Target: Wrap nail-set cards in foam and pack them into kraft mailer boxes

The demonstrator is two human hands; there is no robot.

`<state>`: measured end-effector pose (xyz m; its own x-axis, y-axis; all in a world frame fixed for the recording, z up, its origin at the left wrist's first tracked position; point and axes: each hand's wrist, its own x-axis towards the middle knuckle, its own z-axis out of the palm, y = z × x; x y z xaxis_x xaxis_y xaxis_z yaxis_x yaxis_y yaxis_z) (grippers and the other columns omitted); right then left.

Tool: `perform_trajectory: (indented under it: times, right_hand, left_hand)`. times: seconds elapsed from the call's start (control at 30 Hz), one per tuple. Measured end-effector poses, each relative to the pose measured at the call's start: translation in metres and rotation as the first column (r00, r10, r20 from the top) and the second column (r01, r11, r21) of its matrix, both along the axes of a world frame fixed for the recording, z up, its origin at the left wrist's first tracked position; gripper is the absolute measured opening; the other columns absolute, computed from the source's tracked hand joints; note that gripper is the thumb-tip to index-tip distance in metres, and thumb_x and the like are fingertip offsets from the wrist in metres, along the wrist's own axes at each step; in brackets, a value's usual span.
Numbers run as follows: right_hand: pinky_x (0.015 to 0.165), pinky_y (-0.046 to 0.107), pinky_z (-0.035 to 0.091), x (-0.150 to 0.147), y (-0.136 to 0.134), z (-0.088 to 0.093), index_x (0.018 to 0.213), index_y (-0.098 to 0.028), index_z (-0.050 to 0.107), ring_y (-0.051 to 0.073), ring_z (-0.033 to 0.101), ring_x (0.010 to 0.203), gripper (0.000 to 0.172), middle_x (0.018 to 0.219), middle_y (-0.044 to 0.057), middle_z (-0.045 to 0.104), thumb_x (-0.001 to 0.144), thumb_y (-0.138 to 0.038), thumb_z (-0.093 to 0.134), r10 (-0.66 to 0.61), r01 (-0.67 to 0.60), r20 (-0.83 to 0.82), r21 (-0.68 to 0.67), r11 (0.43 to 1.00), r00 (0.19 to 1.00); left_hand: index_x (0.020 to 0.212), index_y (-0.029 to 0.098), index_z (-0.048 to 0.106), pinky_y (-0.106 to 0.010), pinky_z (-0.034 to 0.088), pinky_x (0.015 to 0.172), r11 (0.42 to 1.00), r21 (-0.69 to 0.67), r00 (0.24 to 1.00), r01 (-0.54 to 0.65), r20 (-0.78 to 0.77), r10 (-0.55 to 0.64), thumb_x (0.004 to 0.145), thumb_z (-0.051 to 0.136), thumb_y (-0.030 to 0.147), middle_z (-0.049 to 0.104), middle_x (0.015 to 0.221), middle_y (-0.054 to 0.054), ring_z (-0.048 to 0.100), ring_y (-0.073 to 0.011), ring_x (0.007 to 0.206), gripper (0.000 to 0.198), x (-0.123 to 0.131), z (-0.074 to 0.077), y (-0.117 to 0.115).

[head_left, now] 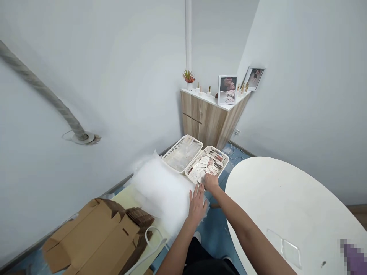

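head view: your right hand's fingers [207,179] are bunched together at the near rim of the white plastic basket [220,154], right over the blister-like packs [205,168] heaped inside it; i cannot tell whether they clamp one. your left hand's fingers [197,196] are spread apart, flat on a puffy white sheet of wadding [162,187], just beside that basket. your right hand [211,182] and left hand [197,204] sit close together.

a second white basket [182,153], holding clear plastic pieces, touches the first at its left side. the wadding lies against this basket's near edge and along a pale yellow board [129,200]. an opened cardboard box [94,236] sits on that board's left corner, with a white strap [151,235] near its edge. to your right is a white oval table [286,202]. behind the baskets, a wooden cabinet [203,118] carries a potted succulent [188,76] and picture frames [227,89].
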<state>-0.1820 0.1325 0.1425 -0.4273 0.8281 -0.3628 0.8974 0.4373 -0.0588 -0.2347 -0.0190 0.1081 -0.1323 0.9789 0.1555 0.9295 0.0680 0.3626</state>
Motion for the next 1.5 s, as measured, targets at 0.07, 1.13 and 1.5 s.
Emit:
perform_trajectory:
  times: [0.07, 1.13, 1.5]
  right_hand:
    - [0.08, 0.035, 0.045, 0.006, 0.005, 0.004, 0.117, -0.01, 0.06, 0.027, 0.067, 0.096, 0.034, 0.104, 0.022, 0.069, 0.087, -0.022, 0.05, -0.068, 0.069, -0.072, 0.016, 0.997, 0.995]
    - [0.067, 0.03, 0.048, 0.365, -0.097, -0.001, 0.076, -0.017, 0.069, 0.016, 0.061, 0.068, 0.033, 0.071, 0.001, 0.068, 0.066, -0.048, 0.073, -0.644, 0.252, -0.761, -0.611, 0.751, 0.077]
    - [0.074, 0.031, 0.049, 0.449, -0.134, -0.028, 0.077, -0.019, 0.065, 0.018, 0.063, 0.078, 0.025, 0.079, 0.003, 0.069, 0.072, -0.043, 0.062, -0.662, 0.598, -0.749, -0.53, 0.601, 0.002]
  left_hand:
    - [0.154, 0.018, 0.013, -0.057, 0.016, 0.117, 1.0, -0.01, 1.0, 0.009, 0.022, -0.008, 0.086, 0.04, 0.016, 0.03, 0.156, -0.01, 0.022, -0.0267, 0.146, 0.073, -0.001, 0.001, 0.0]
    - [0.129, 0.026, 0.051, -0.05, 0.029, 0.107, 0.699, -0.044, 0.688, 0.714, 0.227, -0.689, 0.078, 0.069, 0.043, 0.06, 0.122, -0.008, 0.051, -0.0286, 0.118, 0.056, 0.219, 0.052, 0.045]
    - [0.119, 0.026, 0.054, -0.054, 0.023, 0.111, 0.654, -0.109, 0.663, 0.749, 0.104, -0.741, 0.075, 0.071, 0.04, 0.061, 0.114, -0.006, 0.055, -0.0271, 0.11, 0.05, 0.3, 0.008, 0.033]
